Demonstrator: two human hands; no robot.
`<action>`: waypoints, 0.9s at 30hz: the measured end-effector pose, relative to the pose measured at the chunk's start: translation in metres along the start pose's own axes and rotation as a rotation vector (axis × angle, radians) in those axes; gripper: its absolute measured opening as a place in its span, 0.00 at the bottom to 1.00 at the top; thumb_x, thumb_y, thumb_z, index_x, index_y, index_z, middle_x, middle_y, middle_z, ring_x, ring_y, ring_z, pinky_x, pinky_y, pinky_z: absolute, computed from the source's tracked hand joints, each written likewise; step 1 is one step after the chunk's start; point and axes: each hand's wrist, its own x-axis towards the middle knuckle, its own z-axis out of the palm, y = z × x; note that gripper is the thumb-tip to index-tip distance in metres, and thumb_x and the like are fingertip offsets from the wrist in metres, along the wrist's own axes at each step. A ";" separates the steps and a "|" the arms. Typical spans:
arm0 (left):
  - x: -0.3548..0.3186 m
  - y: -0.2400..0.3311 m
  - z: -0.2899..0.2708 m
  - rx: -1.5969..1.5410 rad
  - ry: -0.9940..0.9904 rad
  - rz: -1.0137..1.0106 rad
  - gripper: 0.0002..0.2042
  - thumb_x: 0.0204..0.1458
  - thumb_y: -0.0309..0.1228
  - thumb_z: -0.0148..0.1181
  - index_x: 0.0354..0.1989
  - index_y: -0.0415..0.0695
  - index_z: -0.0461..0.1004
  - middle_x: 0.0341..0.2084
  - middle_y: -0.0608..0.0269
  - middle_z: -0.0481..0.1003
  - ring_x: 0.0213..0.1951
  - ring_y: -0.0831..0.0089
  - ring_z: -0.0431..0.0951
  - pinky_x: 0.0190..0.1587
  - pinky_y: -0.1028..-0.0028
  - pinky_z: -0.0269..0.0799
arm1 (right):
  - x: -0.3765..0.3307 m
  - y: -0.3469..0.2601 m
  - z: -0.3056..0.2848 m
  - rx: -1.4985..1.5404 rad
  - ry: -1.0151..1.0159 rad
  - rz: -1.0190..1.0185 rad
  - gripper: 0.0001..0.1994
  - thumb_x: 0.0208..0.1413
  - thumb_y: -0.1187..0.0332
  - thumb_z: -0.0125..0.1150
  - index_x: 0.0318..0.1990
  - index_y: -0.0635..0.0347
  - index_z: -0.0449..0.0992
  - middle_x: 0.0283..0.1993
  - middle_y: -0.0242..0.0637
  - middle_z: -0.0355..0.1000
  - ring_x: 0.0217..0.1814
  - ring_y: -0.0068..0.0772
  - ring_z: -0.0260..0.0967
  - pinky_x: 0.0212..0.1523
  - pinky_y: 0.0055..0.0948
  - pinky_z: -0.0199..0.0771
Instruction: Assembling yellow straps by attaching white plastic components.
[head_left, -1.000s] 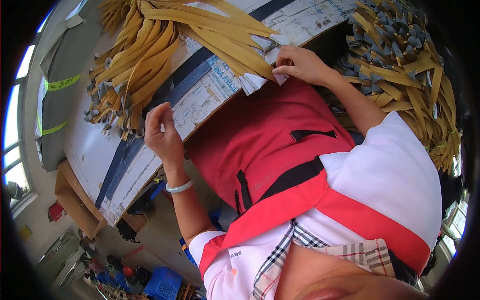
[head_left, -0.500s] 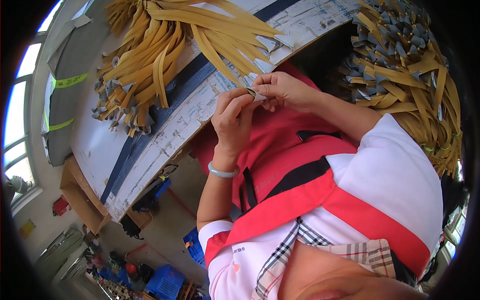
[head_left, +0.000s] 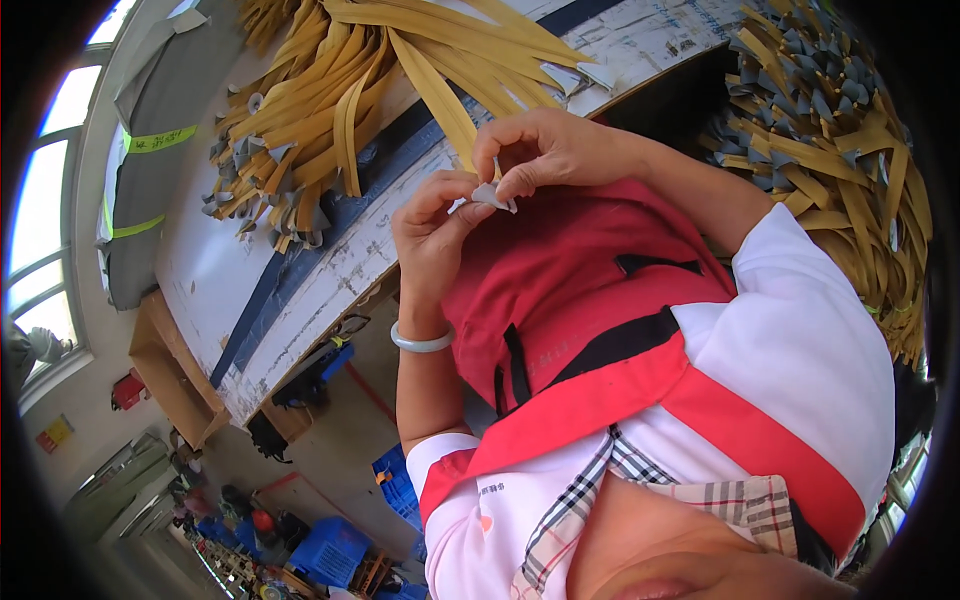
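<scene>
A long mustard zipper strip (head_left: 437,95) runs from the heap on the table down to my hands. Its end carries a small whitish-grey tab (head_left: 488,196), which looks folded. My left hand (head_left: 432,235) is closed, pinching the tab between thumb and fingers. From the other side my right hand (head_left: 560,152) pinches the same end, thumb low and forefinger arched above it. Both hands are just past the table's near edge, over my red apron (head_left: 590,240). The fingers hide part of the strip's end.
A big heap of mustard strips (head_left: 300,110) with grey ends lies on the worn white table (head_left: 190,290). Another thick bundle of strips (head_left: 830,170) hangs at my right. Grey wrapped material (head_left: 150,180) stands at the far left, above a cardboard box (head_left: 175,370).
My hands have shifted slightly left along the table edge. The right forefinger has lifted into an arch, and more of the whitish tab shows between my fingers.
</scene>
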 end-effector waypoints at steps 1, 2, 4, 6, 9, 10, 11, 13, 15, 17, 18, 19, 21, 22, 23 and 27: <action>0.000 -0.001 -0.001 -0.030 -0.009 -0.012 0.08 0.46 0.12 0.63 0.35 0.35 0.77 0.34 0.60 0.76 0.38 0.73 0.74 0.43 0.77 0.69 | 0.001 0.001 -0.001 -0.023 -0.025 -0.065 0.08 0.56 0.71 0.66 0.39 0.61 0.73 0.38 0.30 0.69 0.36 0.18 0.67 0.38 0.19 0.68; 0.000 -0.002 -0.003 -0.028 -0.008 -0.014 0.08 0.46 0.12 0.63 0.35 0.35 0.77 0.34 0.60 0.76 0.38 0.73 0.74 0.43 0.77 0.69 | 0.002 0.003 -0.001 -0.047 -0.049 -0.130 0.09 0.55 0.71 0.67 0.39 0.61 0.73 0.37 0.29 0.70 0.36 0.18 0.67 0.38 0.20 0.68; 0.001 -0.004 -0.005 -0.013 -0.049 -0.009 0.08 0.46 0.12 0.63 0.34 0.35 0.77 0.33 0.61 0.76 0.38 0.74 0.74 0.43 0.77 0.69 | 0.005 0.002 -0.003 -0.090 -0.084 -0.157 0.09 0.55 0.71 0.68 0.38 0.61 0.73 0.37 0.30 0.70 0.37 0.18 0.68 0.40 0.20 0.68; 0.001 -0.004 -0.006 -0.041 -0.028 -0.023 0.08 0.46 0.12 0.63 0.34 0.35 0.76 0.33 0.62 0.76 0.38 0.74 0.74 0.42 0.78 0.69 | 0.007 0.000 -0.004 -0.137 -0.119 -0.182 0.10 0.54 0.70 0.68 0.37 0.62 0.73 0.36 0.30 0.70 0.37 0.18 0.68 0.41 0.21 0.68; 0.001 -0.005 -0.004 -0.090 0.045 -0.052 0.07 0.48 0.13 0.62 0.34 0.35 0.75 0.33 0.63 0.75 0.36 0.75 0.74 0.42 0.78 0.69 | 0.008 -0.005 -0.002 -0.089 -0.097 -0.131 0.09 0.53 0.71 0.68 0.34 0.62 0.71 0.33 0.30 0.69 0.35 0.20 0.69 0.38 0.22 0.69; 0.001 -0.005 -0.002 -0.110 0.096 -0.072 0.06 0.50 0.13 0.61 0.35 0.35 0.75 0.32 0.63 0.75 0.35 0.75 0.74 0.41 0.78 0.69 | 0.005 -0.009 0.003 -0.198 -0.023 -0.120 0.09 0.53 0.72 0.67 0.33 0.62 0.71 0.31 0.31 0.68 0.33 0.21 0.69 0.35 0.23 0.69; 0.002 -0.005 0.002 -0.111 0.096 -0.072 0.06 0.50 0.13 0.61 0.35 0.35 0.75 0.32 0.63 0.75 0.35 0.75 0.74 0.41 0.78 0.69 | 0.005 -0.012 0.005 -0.307 0.050 -0.108 0.08 0.53 0.73 0.66 0.32 0.62 0.70 0.29 0.31 0.68 0.32 0.22 0.69 0.33 0.24 0.70; 0.006 -0.005 0.017 0.213 0.324 0.135 0.04 0.54 0.15 0.58 0.36 0.36 0.74 0.31 0.65 0.74 0.35 0.77 0.74 0.39 0.80 0.69 | 0.010 -0.008 0.007 -0.426 0.166 -0.226 0.08 0.53 0.73 0.66 0.32 0.62 0.70 0.28 0.31 0.68 0.30 0.22 0.70 0.31 0.25 0.70; 0.010 -0.016 0.029 0.387 0.404 0.275 0.03 0.57 0.17 0.56 0.38 0.35 0.74 0.33 0.63 0.74 0.35 0.77 0.75 0.39 0.80 0.72 | 0.019 -0.003 0.012 -0.548 0.272 -0.349 0.07 0.52 0.74 0.65 0.32 0.61 0.70 0.26 0.31 0.68 0.29 0.23 0.70 0.29 0.25 0.69; 0.014 -0.019 0.029 0.559 0.478 0.420 0.03 0.61 0.20 0.55 0.40 0.35 0.73 0.36 0.62 0.75 0.35 0.78 0.76 0.38 0.80 0.74 | 0.030 0.007 0.013 -0.725 0.522 -0.444 0.08 0.51 0.72 0.62 0.30 0.62 0.68 0.27 0.36 0.66 0.29 0.34 0.68 0.30 0.35 0.66; 0.014 -0.017 0.028 0.366 0.483 0.339 0.04 0.60 0.19 0.55 0.42 0.34 0.73 0.37 0.61 0.74 0.35 0.76 0.77 0.38 0.78 0.76 | 0.029 0.008 0.013 -0.695 0.541 -0.438 0.06 0.53 0.73 0.62 0.32 0.63 0.70 0.29 0.35 0.69 0.31 0.31 0.71 0.32 0.32 0.69; 0.012 -0.017 0.027 0.172 0.486 0.255 0.06 0.60 0.18 0.55 0.44 0.34 0.72 0.38 0.60 0.74 0.35 0.74 0.78 0.38 0.77 0.77 | 0.028 0.010 0.011 -0.697 0.537 -0.440 0.06 0.53 0.73 0.62 0.32 0.63 0.70 0.29 0.35 0.69 0.31 0.31 0.71 0.32 0.32 0.69; 0.010 -0.016 0.021 0.151 0.422 0.234 0.07 0.59 0.17 0.55 0.44 0.34 0.73 0.38 0.59 0.74 0.34 0.73 0.78 0.37 0.76 0.77 | 0.026 0.015 0.004 -0.306 0.392 -0.429 0.04 0.56 0.74 0.61 0.36 0.63 0.73 0.32 0.34 0.72 0.34 0.27 0.73 0.36 0.28 0.72; 0.010 -0.014 0.015 0.133 0.353 0.213 0.07 0.59 0.16 0.55 0.44 0.34 0.74 0.38 0.58 0.74 0.33 0.72 0.79 0.36 0.76 0.78 | 0.024 0.017 0.003 -0.318 0.352 -0.475 0.04 0.59 0.73 0.61 0.40 0.63 0.76 0.34 0.32 0.74 0.36 0.23 0.73 0.40 0.23 0.74; 0.009 -0.012 0.009 0.114 0.283 0.191 0.08 0.58 0.15 0.55 0.44 0.34 0.75 0.38 0.57 0.74 0.32 0.71 0.79 0.35 0.75 0.78 | 0.023 0.017 0.003 -0.318 0.349 -0.477 0.04 0.59 0.73 0.61 0.40 0.63 0.76 0.34 0.32 0.74 0.36 0.23 0.73 0.40 0.23 0.74; 0.004 -0.010 -0.005 0.403 0.261 0.247 0.07 0.54 0.12 0.57 0.39 0.33 0.75 0.35 0.58 0.75 0.31 0.74 0.78 0.33 0.78 0.76 | 0.017 0.008 0.006 0.062 0.291 -0.157 0.06 0.62 0.69 0.61 0.39 0.63 0.77 0.37 0.29 0.73 0.36 0.19 0.69 0.39 0.20 0.71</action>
